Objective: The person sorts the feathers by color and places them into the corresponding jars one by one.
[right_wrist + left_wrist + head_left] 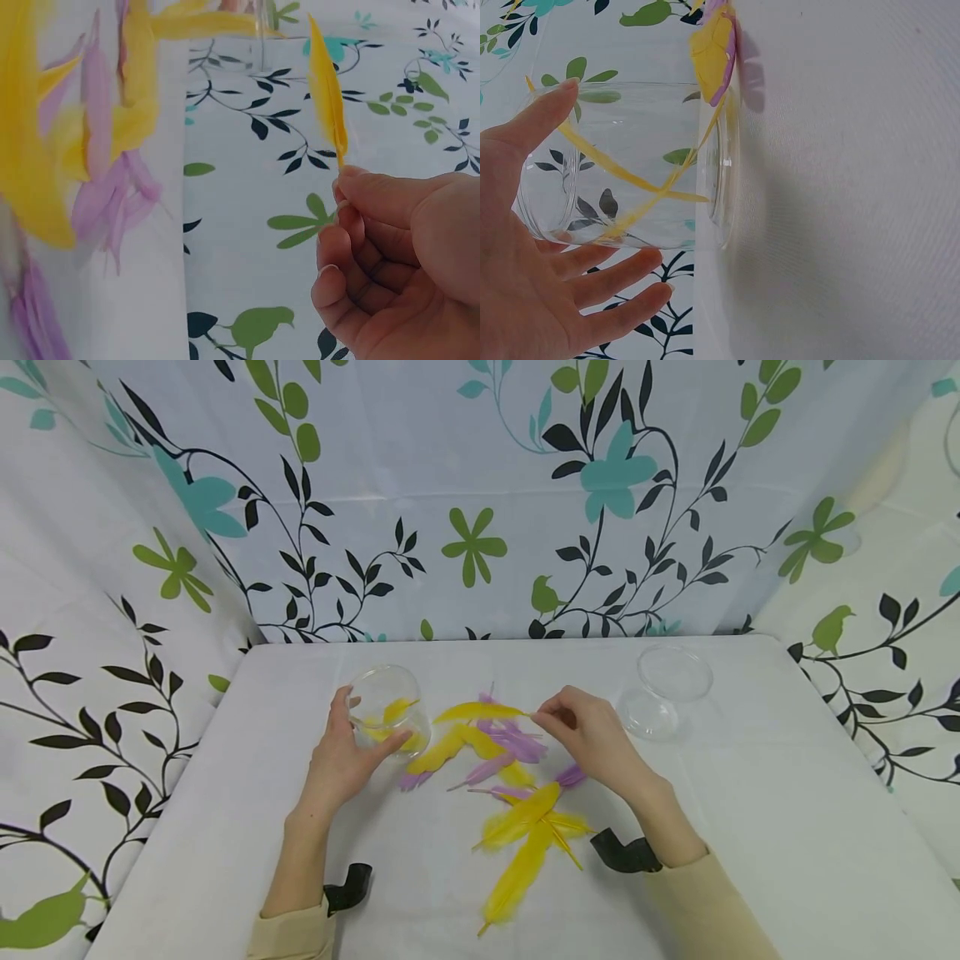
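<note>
My left hand (341, 768) holds a clear glass jar (378, 681) from the side, thumb on one side and fingers on the other. Thin yellow feathers (615, 166) cross inside that jar. In the right wrist view, my right hand (401, 255) pinches a yellow feather (328, 90) by its quill between thumb and fingertips, the vane pointing up. The head view has this feather over the pile, its tip toward the jar. Yellow feathers (528, 856) and purple feathers (517, 742) lie loosely mixed between my hands.
A second clear container (648, 717) stands at the back right of the white-covered table (787, 827). Patterned curtains (337, 468) hang behind and at both sides. Black angled pieces (626, 852) sit at both wrists.
</note>
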`<action>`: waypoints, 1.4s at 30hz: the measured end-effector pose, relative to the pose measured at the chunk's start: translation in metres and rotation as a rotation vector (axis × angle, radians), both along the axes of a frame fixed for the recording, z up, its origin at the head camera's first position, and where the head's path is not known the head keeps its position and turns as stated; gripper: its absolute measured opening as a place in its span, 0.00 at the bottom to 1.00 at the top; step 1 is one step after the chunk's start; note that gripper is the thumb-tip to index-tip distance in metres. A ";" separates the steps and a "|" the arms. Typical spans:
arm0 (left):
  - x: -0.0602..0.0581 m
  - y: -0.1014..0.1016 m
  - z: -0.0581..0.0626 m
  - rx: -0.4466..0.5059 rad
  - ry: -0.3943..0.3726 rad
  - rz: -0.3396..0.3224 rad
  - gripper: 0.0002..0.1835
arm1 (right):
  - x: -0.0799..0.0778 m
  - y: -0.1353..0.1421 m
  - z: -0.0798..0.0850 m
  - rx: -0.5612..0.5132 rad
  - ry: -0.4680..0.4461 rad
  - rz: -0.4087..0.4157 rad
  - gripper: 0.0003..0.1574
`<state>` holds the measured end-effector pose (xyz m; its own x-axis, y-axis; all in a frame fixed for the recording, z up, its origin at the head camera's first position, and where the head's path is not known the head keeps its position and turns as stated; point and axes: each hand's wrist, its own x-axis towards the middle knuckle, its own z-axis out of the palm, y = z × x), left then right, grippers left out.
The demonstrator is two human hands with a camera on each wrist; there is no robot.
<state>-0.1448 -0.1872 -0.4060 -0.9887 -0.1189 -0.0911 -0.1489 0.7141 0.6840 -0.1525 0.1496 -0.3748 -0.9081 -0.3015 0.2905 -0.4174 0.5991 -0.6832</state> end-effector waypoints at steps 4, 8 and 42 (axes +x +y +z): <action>0.000 -0.001 0.000 0.000 0.002 -0.003 0.62 | -0.005 -0.011 0.005 -0.013 0.013 -0.005 0.06; 0.000 -0.002 -0.001 0.002 0.004 -0.004 0.62 | -0.011 -0.023 0.009 -0.016 0.043 -0.013 0.06; 0.001 -0.002 0.001 0.021 -0.001 -0.001 0.62 | -0.024 -0.110 0.033 0.250 0.320 0.034 0.08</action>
<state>-0.1438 -0.1894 -0.4050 -0.9888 -0.1161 -0.0943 -0.1488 0.7000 0.6985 -0.1763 0.0400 -0.3420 -0.7722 -0.4269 0.4707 -0.6076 0.7128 -0.3503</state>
